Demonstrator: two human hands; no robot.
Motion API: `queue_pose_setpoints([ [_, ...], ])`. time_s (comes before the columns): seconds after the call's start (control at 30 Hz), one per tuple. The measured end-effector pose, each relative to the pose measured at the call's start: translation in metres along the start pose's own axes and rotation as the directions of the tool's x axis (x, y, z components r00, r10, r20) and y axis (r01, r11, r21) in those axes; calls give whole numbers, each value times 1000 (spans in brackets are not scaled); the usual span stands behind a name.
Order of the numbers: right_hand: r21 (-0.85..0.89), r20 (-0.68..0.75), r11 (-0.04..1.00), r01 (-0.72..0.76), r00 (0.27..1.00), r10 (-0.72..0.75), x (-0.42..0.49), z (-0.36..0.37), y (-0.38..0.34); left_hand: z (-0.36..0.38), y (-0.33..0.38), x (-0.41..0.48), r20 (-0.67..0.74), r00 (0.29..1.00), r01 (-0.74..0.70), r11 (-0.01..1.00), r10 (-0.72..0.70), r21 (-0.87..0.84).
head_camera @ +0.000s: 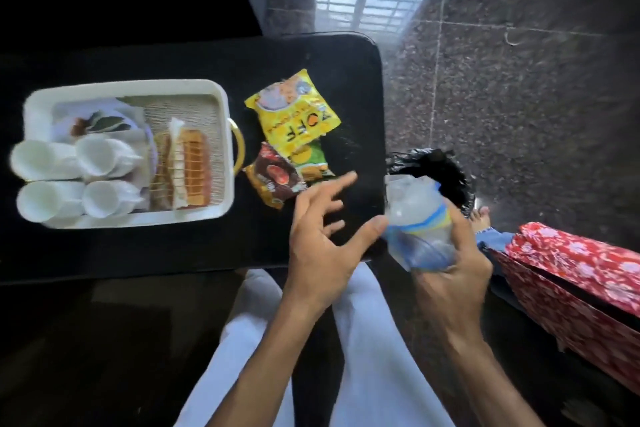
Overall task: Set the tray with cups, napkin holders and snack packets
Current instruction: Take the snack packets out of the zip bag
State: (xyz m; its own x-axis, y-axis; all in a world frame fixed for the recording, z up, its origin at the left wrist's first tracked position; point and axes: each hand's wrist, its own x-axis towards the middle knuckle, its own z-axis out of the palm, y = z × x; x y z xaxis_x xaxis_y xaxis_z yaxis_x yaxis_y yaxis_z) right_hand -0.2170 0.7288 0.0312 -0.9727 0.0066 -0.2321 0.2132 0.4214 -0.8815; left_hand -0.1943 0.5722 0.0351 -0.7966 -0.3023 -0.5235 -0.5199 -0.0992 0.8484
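A white tray [221, 104] sits at the left of a black table [138, 253]. Several white cups [95, 154] lie on their sides in it, beside a wire napkin holder [188, 172] with napkins. Right of the tray lie a yellow snack packet [294, 113], a green one [311, 159] and a brown one [273, 184]. My left hand [322, 239] hovers open over the table just below the brown packet. My right hand [450, 274] grips a crumpled clear plastic wrapper [419, 229] with blue stripes, off the table's right edge.
A bin lined with a black bag [440, 170] stands on the floor right of the table, just beyond the wrapper. A red floral cloth [575, 270] lies at the right. My white-trousered legs [367, 340] show below. The floor is dark speckled tile [519, 80].
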Motion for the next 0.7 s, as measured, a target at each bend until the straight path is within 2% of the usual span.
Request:
queue_pose_setpoints([
  [0.03,25,-7,999,-37,999,38,6,-8,10,14,-3,7,49,998,28,1000,-28,-6],
  [0.1,87,70,987,-138,989,132,18,-21,29,41,-15,22,225,969,125,987,-99,-101],
  [0.13,82,124,982,-172,979,161,25,-27,39,52,-21,30,257,959,150,982,-115,-117],
  [0.17,44,178,985,-169,971,159,32,-35,47,62,-26,38,241,963,146,985,-119,-96],
  [0.27,-222,287,970,-98,944,161,57,-60,71,89,-43,64,133,984,115,992,-122,60],
  [0.33,-254,244,961,-108,954,172,72,-69,86,109,-51,78,123,985,111,987,-125,116],
  [0.43,-304,61,945,-124,987,149,91,-62,113,135,-63,99,90,990,87,974,-108,209],
  [0.5,-361,11,921,-144,987,158,107,-50,143,147,-67,111,125,980,117,956,-155,269],
  [0.6,-395,-44,876,-276,959,281,133,-25,196,151,-75,119,118,965,190,931,-236,310],
  [0.7,-408,-109,807,-427,900,422,152,0,241,146,-81,117,111,957,230,934,-268,272],
])
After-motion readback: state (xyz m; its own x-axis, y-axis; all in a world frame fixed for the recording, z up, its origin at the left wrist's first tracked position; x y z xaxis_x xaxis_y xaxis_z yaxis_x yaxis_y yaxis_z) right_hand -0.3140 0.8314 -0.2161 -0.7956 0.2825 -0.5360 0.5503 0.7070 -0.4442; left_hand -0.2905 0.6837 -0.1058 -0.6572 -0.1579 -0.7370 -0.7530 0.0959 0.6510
